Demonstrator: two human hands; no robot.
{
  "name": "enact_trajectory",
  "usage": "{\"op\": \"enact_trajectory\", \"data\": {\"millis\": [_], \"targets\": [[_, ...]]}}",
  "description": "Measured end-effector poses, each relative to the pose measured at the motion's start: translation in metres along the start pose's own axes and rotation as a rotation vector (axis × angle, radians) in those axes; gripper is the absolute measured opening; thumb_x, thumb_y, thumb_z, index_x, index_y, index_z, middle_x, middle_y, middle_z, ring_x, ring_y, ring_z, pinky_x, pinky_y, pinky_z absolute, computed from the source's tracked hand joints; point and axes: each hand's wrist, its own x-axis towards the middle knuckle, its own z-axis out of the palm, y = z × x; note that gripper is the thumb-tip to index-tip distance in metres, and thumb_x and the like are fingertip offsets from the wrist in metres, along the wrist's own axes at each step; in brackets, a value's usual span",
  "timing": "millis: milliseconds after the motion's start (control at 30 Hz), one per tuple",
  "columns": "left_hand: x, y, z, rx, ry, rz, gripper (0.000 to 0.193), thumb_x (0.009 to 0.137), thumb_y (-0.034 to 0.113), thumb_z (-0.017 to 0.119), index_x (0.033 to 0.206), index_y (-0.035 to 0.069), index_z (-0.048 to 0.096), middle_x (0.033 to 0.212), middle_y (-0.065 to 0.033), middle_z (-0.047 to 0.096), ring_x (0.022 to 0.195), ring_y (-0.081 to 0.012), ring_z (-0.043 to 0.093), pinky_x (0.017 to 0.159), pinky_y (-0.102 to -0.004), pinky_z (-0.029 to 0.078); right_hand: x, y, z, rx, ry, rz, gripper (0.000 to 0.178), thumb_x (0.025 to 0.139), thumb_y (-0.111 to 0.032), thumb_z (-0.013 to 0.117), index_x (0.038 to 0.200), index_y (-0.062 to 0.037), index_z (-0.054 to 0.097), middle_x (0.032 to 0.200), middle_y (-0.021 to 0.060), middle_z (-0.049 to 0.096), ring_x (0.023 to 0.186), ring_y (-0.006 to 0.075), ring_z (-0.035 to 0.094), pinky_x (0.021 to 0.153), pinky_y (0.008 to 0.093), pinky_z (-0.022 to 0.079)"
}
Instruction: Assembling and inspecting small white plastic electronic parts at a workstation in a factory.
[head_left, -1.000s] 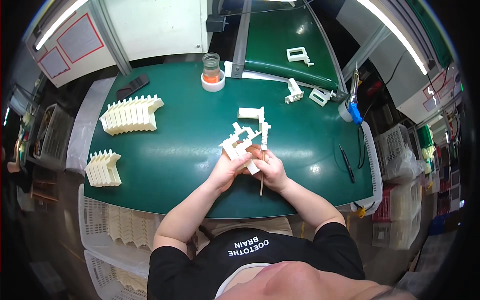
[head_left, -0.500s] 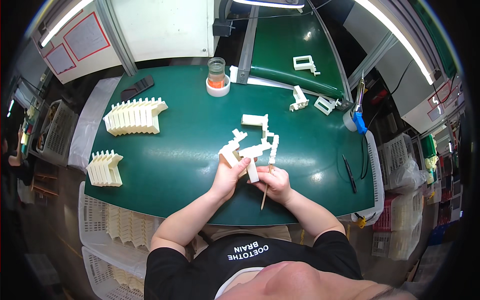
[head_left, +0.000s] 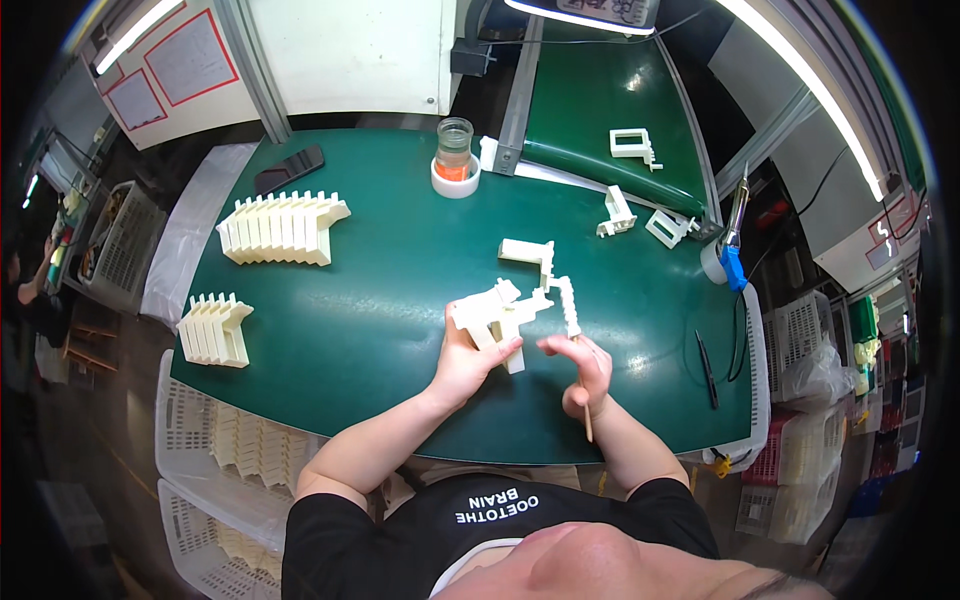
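My left hand [head_left: 465, 365] grips a cream-white plastic part [head_left: 488, 315] with a block-shaped arm pointing down, its thumb across the front. Whether that is one part or two stacked together, I cannot tell. My right hand [head_left: 588, 372] stands a little to the right, its fingers curved toward the part but apart from it. A thin wooden stick [head_left: 589, 428] is held in it, the lower end showing below the hand. Just beyond the hands lie a white L-shaped plastic part [head_left: 527, 251] and a knobbly white strip [head_left: 568, 303]; whether these two join is unclear.
Rows of cream parts [head_left: 280, 232] [head_left: 213, 332] stand at left, near a phone [head_left: 290, 170]. A glass jar [head_left: 454, 150] sits in a white holder at the back. White frames [head_left: 617, 212] lie by the conveyor [head_left: 610, 95]. At right are a blue-handled soldering iron [head_left: 733, 268] and black tweezers [head_left: 707, 370].
The whole view has shifted slightly. My right hand has drawn away from the part, to the right, keeping the stick. The part in my left hand has turned a little.
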Motion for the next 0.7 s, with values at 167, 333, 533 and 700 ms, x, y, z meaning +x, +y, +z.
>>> {"op": "enact_trajectory", "data": {"millis": [167, 333, 533, 700], "targets": [[0.0, -0.008, -0.001, 0.033, 0.047, 0.017, 0.063, 0.078, 0.002, 0.077, 0.123, 0.006, 0.032, 0.118, -0.01, 0.05, 0.113, -0.0183, 0.053, 0.094, -0.0352, 0.048, -0.001, -0.013, 0.006, -0.143, -0.098, -0.033, 0.05, 0.099, -0.045, 0.043, 0.067, -0.0081, 0.055, 0.066, 0.0074, 0.05, 0.058, 0.026, 0.051, 0.055, 0.0367, 0.04], [-0.001, -0.031, -0.007, 0.185, 0.022, 0.1, 0.065, 0.073, -0.001, 0.077, 0.122, 0.005, 0.034, 0.117, -0.0094, 0.05, 0.112, -0.0181, 0.054, 0.093, -0.0352, 0.048, -0.004, -0.018, 0.025, 0.022, -0.147, -0.014, 0.036, 0.095, -0.027, 0.053, 0.065, -0.0082, 0.05, 0.066, 0.0078, 0.044, 0.056, 0.0277, 0.046, 0.054, 0.0372, 0.037], [0.009, -0.002, -0.008, 0.061, 0.034, 0.005, 0.058, 0.079, 0.002, 0.075, 0.122, 0.005, 0.035, 0.116, -0.0091, 0.051, 0.109, -0.0175, 0.056, 0.09, -0.0345, 0.05, 0.007, 0.002, 0.014, -0.278, -0.103, -0.131, 0.034, 0.091, -0.027, 0.059, 0.065, -0.0066, 0.05, 0.069, 0.0099, 0.049, 0.061, 0.028, 0.051, 0.058, 0.0389, 0.04], [0.003, -0.01, -0.008, 0.134, -0.011, 0.169, 0.051, 0.082, 0.0, 0.071, 0.122, 0.004, 0.04, 0.115, -0.0092, 0.055, 0.106, -0.0182, 0.059, 0.085, -0.0316, 0.052, 0.001, -0.012, 0.02, -0.175, -0.159, -0.16, 0.034, 0.09, -0.028, 0.06, 0.066, -0.0073, 0.049, 0.07, 0.0085, 0.05, 0.062, 0.0271, 0.052, 0.06, 0.0382, 0.04]]}}
